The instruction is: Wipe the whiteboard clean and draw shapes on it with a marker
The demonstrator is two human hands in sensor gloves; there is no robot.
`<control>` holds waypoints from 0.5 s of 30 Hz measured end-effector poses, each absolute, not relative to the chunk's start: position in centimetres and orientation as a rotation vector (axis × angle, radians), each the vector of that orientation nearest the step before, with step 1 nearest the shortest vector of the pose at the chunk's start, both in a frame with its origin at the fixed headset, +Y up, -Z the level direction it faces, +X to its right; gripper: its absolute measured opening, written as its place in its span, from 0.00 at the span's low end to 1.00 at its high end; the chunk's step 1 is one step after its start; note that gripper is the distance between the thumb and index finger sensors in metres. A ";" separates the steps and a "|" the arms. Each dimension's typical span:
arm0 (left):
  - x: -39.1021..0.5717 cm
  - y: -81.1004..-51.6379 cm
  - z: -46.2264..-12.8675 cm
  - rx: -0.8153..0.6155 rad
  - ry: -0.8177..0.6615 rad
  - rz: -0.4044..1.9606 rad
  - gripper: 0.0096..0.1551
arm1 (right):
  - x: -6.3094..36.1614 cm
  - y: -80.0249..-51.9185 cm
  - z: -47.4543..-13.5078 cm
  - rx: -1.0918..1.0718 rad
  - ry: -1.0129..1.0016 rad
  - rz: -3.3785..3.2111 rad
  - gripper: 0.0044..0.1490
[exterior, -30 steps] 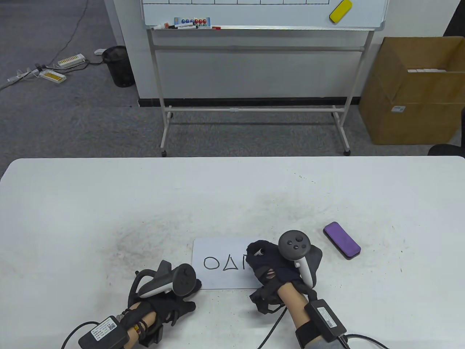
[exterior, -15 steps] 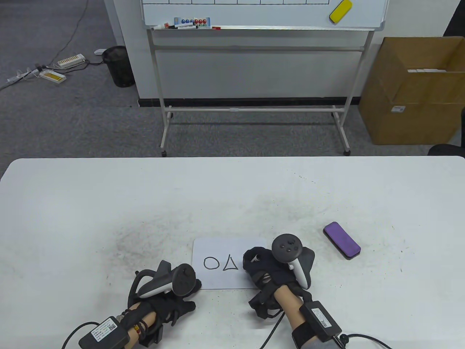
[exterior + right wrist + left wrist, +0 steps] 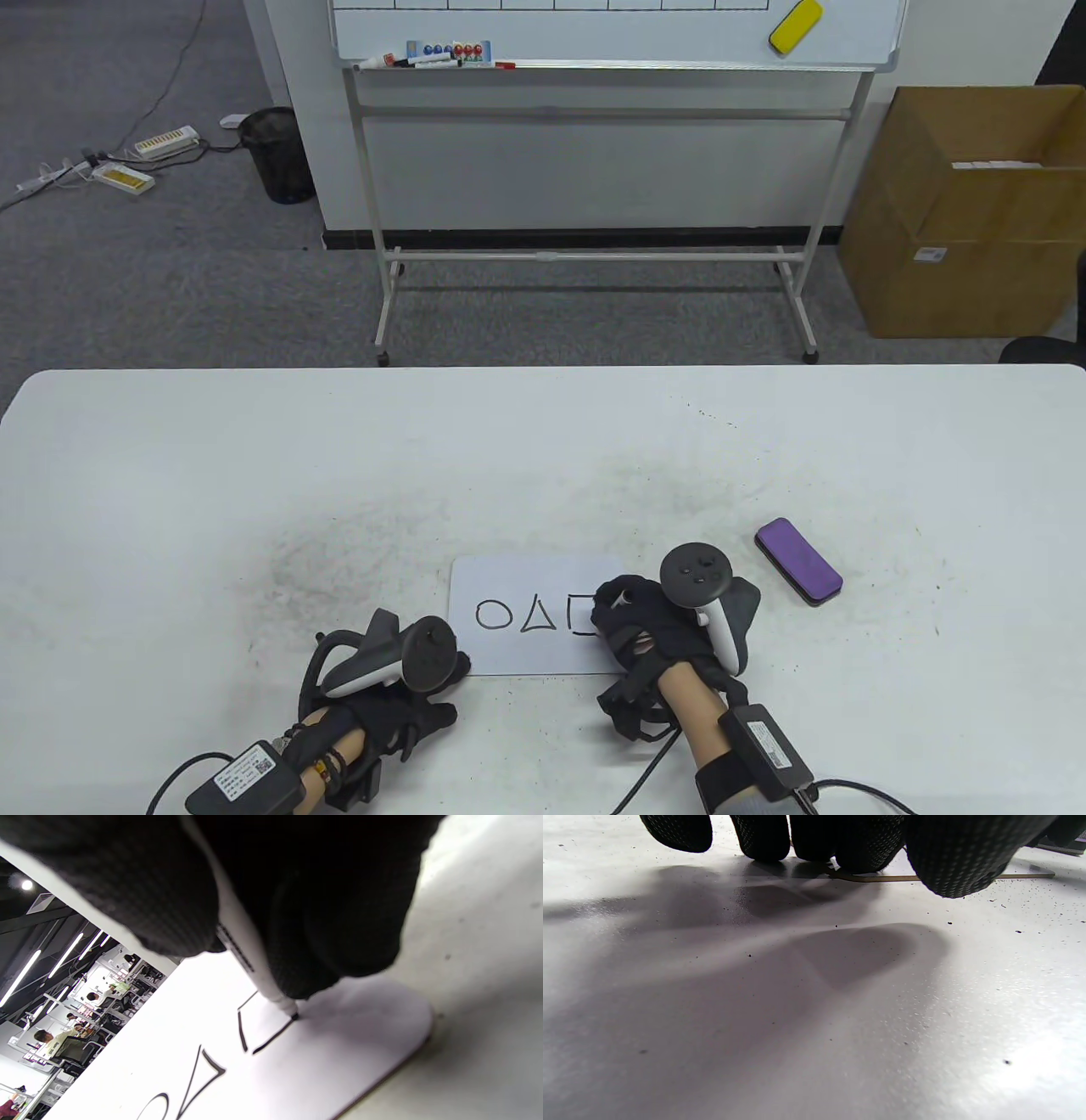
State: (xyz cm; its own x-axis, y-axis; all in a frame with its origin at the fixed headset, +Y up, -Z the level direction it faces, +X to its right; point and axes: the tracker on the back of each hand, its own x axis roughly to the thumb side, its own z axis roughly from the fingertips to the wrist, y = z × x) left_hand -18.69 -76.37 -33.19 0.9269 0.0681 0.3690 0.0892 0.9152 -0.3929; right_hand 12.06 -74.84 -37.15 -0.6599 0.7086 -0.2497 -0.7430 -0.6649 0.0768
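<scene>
Hands: right hand [image 3: 649, 632] pinches white marker [image 3: 250, 967], tip on small white whiteboard [image 3: 509, 586], square unfinished; left hand [image 3: 407, 705] fingers pressed flat on surface [image 3: 339, 458], steadying board; advise steady closing stroke

We noted a white table [image 3: 254, 458] in the foreground, its top smudged grey near the middle. Behind it lay grey carpet [image 3: 153, 280]. A large rolling whiteboard stand [image 3: 594, 255] stood against a white wall [image 3: 594, 170] with a black baseboard; a yellow eraser [image 3: 796, 26] clung to its board. A black mesh bin [image 3: 276, 153] sat to its left, with power strips [image 3: 165, 142] and cables beyond it. A cardboard box [image 3: 959, 221] stood at right.
</scene>
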 end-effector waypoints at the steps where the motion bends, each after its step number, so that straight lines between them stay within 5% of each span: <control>1: -18.7 -76.4 -33.2 -0.413 -0.388 -0.009 0.40 | 12.1 -74.9 -37.1 -0.241 0.218 2.290 0.27; 9: -19.2 -75.9 -33.4 -0.342 -0.406 0.070 0.39 | 12.4 -73.6 -36.4 -0.164 0.125 2.164 0.27; 15: -21.5 -72.9 -33.7 -0.134 -0.293 0.166 0.39 | 12.0 -72.7 -36.0 -0.079 0.051 2.106 0.27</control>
